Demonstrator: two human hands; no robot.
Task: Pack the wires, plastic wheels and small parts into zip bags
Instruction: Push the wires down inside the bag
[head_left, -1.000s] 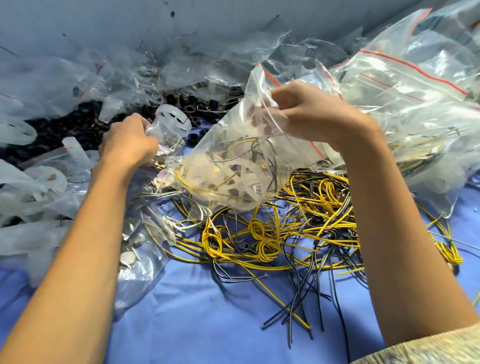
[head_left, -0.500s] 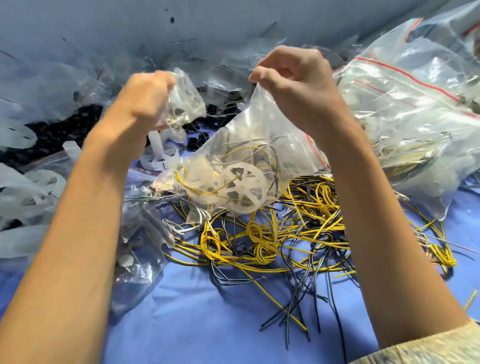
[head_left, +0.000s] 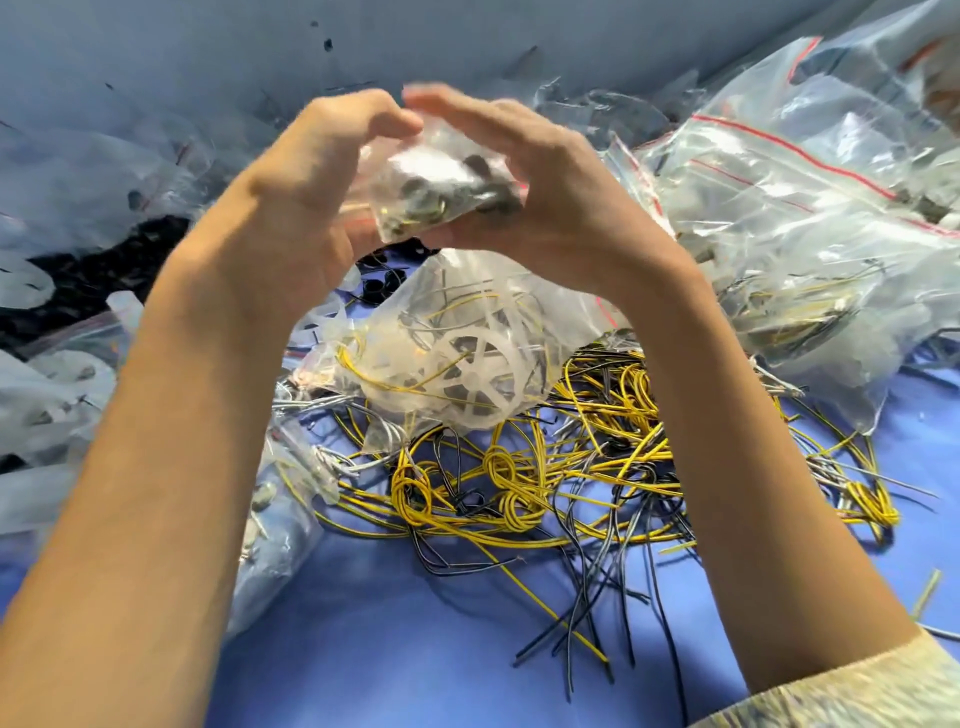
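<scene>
**Both hands now on the small bag**

Held up between the two hands, above the heap: a small zip bag (head_left: 441, 187) of dark and brassy small parts. Thin clear film, crumpled, with a hint of red at the edges. Gripped on its left side by the left hand (head_left: 311, 171), fingers curled round the film. Cupped from the other side by the right hand (head_left: 540, 182), thumb beneath, fingers arched over and blurred. Cannot tell whether pinching or only pressing.

Half a second ago: right hand pinching the mouth of the larger bag (head_left: 467, 322) and lifting it, left hand alone carrying the small one. Since then, let go of the larger bag and brought across to meet the left. Larger bag now slumped just below the hands on the loose wires (head_left: 571, 467), mouth unattended. Inside it, a white spoked plastic wheel (head_left: 475, 376) and a few yellow and black strands. Probably means pressing the small bag's strip closed, or readying it to go into the larger one. Larger bag not sealed, as far as can be seen.

Around these: wires thin, springy, knotted into coils, yellow and black, sprawled over a smooth blue cloth (head_left: 363, 649). To the right, a heap of filled bags (head_left: 805, 208), glossy, wrinkled, red-striped. To the left, pale translucent wheels (head_left: 52, 384) and a matte patch of small black parts (head_left: 93, 270).
</scene>
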